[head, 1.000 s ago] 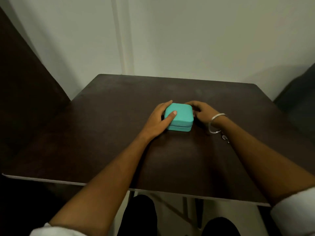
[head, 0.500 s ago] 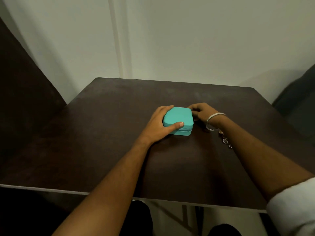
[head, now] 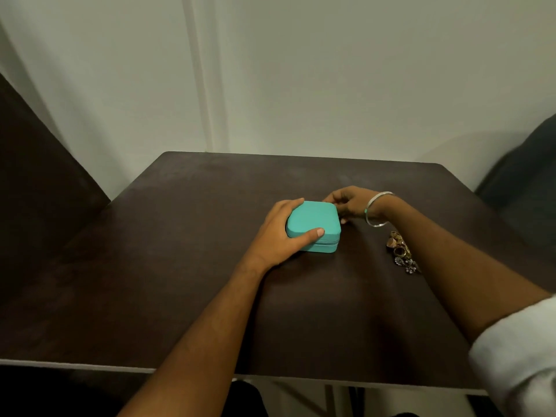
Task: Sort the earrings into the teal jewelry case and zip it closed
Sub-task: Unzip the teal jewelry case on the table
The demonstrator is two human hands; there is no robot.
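We see the teal jewelry case lying closed near the middle of the dark counter. Our left hand grips its left side, thumb across the lid. Our right hand pinches at its far right corner, fingers curled. The earrings sit heaped just beside our right forearm.

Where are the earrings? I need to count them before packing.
The earrings lie in a small pile on the table, right of the teal case, beside the right forearm.
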